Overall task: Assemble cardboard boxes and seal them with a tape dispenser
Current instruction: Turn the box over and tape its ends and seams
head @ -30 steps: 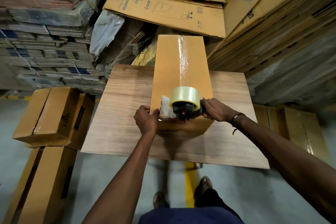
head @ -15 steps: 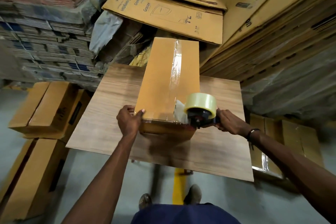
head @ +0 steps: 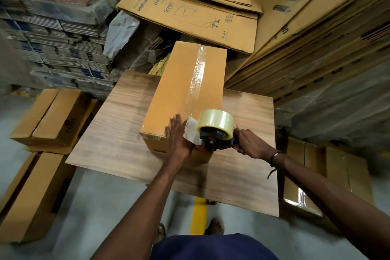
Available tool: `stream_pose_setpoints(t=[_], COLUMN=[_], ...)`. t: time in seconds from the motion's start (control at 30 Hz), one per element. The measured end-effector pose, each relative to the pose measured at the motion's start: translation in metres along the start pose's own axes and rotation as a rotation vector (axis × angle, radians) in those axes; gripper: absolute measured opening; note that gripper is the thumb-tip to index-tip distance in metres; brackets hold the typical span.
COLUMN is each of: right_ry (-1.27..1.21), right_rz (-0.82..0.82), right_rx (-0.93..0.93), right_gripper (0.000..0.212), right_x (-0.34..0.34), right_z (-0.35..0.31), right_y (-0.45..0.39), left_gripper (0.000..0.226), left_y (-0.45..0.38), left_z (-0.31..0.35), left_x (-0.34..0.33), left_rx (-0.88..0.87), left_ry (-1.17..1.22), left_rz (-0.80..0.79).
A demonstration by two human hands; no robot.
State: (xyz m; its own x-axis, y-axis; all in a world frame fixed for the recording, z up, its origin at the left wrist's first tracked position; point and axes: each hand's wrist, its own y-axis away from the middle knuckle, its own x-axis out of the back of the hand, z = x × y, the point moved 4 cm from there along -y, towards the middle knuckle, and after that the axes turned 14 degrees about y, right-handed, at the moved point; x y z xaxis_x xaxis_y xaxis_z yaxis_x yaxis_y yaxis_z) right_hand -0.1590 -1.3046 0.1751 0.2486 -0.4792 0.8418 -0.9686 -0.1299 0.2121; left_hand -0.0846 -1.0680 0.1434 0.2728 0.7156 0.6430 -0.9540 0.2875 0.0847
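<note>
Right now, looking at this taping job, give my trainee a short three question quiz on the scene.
1. True or false: the tape strip runs along the top of the box.
2. Which hand holds the tape dispenser?
3. The left hand is: A) flat on the box, B) gripping the table, C) hanging idle.

Key: 1 true. 2 the right hand. 3 A.

The left hand (head: 178, 139) left the box's (head: 183, 95) near-left corner, opened flat and moved right onto the near end of the tape seam. The dispenser (head: 215, 133) swung off the seam toward the box's near-right corner.
</note>
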Motion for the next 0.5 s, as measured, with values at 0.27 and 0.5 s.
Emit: stream_pose_setpoints(t=[0.27,0.5], right_ry=[-0.080,-0.009], right_rz=[-0.058,-0.101], right_rx=[-0.081,-0.194], right_gripper=[0.087,0.093], right_x=[0.006,0.008], right_z=[0.029,0.075], right_y=[0.013,0.043], left_gripper=[0.078,0.063], left_y=[-0.009,-0.013], left_z=[-0.019,-0.018], left_x=[0.001,-0.003], left_rx=[-0.056,-0.014], left_ry=[-0.017,0.031], left_rz=[-0.021,0.016])
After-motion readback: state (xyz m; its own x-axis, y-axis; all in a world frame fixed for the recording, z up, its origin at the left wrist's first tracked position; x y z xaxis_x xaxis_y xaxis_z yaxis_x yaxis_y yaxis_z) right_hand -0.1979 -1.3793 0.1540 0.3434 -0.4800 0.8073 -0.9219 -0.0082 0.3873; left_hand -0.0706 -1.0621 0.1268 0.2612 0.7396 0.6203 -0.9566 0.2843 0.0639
